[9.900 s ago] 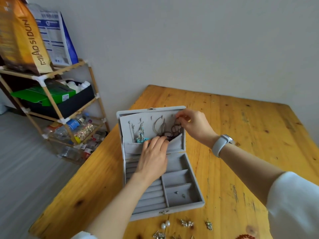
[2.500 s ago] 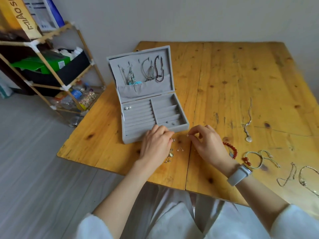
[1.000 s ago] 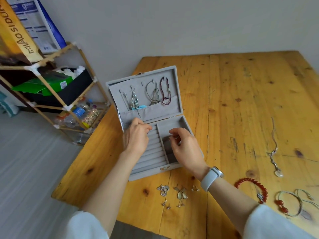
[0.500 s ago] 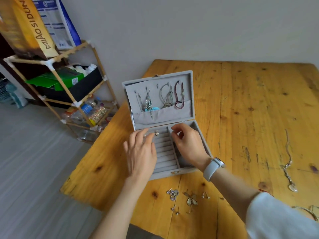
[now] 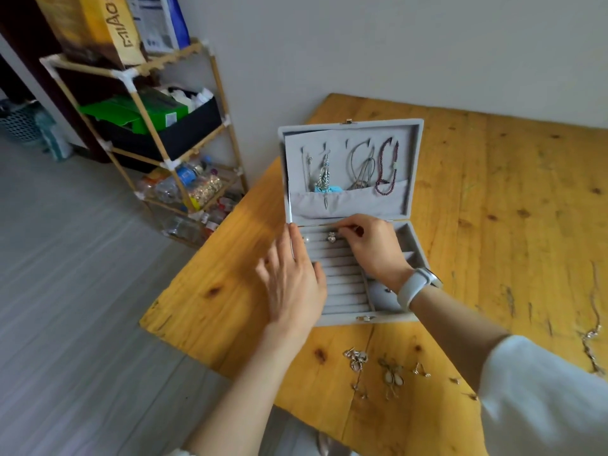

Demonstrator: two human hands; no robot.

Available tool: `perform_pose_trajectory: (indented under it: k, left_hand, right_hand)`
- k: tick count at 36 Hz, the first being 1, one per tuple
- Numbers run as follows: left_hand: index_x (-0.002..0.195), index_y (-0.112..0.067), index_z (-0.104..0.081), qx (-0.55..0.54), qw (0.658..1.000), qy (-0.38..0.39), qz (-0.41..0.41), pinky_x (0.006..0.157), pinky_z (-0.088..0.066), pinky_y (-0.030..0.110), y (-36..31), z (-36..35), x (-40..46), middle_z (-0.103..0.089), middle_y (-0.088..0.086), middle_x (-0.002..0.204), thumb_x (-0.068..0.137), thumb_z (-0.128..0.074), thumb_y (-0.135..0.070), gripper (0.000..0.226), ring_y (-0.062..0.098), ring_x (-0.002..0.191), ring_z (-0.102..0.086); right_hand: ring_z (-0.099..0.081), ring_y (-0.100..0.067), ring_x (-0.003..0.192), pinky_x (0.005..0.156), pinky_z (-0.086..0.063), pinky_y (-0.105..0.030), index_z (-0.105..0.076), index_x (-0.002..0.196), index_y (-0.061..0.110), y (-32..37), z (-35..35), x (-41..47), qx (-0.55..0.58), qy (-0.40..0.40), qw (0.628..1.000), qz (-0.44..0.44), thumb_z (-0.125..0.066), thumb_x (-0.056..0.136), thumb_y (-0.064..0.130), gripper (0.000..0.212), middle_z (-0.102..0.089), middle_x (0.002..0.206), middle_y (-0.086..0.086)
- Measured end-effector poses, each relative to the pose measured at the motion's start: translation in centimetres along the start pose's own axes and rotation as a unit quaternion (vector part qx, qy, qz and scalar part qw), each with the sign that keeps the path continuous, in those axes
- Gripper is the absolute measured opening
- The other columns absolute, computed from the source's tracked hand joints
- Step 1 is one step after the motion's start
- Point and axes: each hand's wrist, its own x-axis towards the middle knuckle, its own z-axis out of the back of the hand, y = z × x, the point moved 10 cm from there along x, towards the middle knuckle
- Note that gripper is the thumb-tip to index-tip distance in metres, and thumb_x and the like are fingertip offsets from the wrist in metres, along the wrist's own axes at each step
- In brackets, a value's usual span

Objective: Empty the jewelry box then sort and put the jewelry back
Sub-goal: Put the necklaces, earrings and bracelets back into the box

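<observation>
Main risk, as I judge it: the small earring point(image 5: 331, 237) now seated in the back row of the ring rolls could pop out or slip down between the rolls if the right hand nudges it while pulling away; it is tiny and would be hard to find in the grey lining. Second risk: the jewelry box point(image 5: 348, 319) sits at the desk's left corner, so a push from the left hand could slide it toward the edge. Third: the white sleeve point(image 5: 543, 396) hangs over the loose earrings point(image 5: 390, 373) lying on the desk point(image 5: 493, 209) just in front of the box, and could sweep them off.

Left hand point(image 5: 291, 284): open, fingers straight and spread, lying flat against the box's left wall and partly over the ring rolls. It holds nothing and seems to steady the box.

Right hand point(image 5: 373, 246): over the back of the box, just below the lid pocket, fingers curled, thumb and forefinger pinched together right beside the earring. Whether something small is in the pinch I cannot tell. A watch point(image 5: 416, 286) is on that wrist.

The upright lid behind the hands carries hung necklaces point(image 5: 388, 169). More chains point(image 5: 590, 337) lie well right of the box, not yet sorted.
</observation>
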Motion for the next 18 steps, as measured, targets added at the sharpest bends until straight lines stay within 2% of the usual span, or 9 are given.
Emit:
perform_pose_trajectory:
  k: [7,12,18]
  left_hand:
    - [0.131,0.003,-0.043,-0.004,1.0,0.009,0.006,0.083,-0.044,0.049,0.2,-0.1,0.0,-0.051,0.017,0.132,0.068,-0.074,-0.024,0.075,0.034,0.11,-0.053]
    - [0.13,0.003,-0.045,0.001,1.0,0.006,0.009,0.082,-0.044,0.047,0.2,-0.1,0.0,-0.052,0.016,0.13,0.067,-0.075,-0.023,0.075,0.033,0.109,-0.054]
    - [0.13,0.003,-0.045,-0.001,1.0,0.003,0.008,0.083,-0.045,0.047,0.1,0.0,0.0,-0.053,0.017,0.13,0.067,-0.075,-0.023,0.074,0.034,0.109,-0.054]
  right_hand:
    - [-0.062,-0.031,0.094,0.083,-0.048,-0.041,-0.07,0.093,0.011,0.0,-0.4,-0.1,-0.007,0.001,1.0,0.004,-0.06,0.084,0.011,0.014,-0.07,0.097,-0.012]
    - [-0.062,-0.027,0.095,0.083,-0.048,-0.038,-0.07,0.093,0.011,-0.2,-0.5,-0.3,-0.003,0.001,1.0,0.009,-0.06,0.084,0.012,0.013,-0.07,0.098,-0.008]
    - [-0.051,-0.027,0.101,0.081,-0.039,-0.032,-0.069,0.094,0.009,-0.5,-1.2,-0.2,-0.036,0.008,0.999,0.026,-0.059,0.086,0.01,0.014,-0.061,0.098,-0.01]
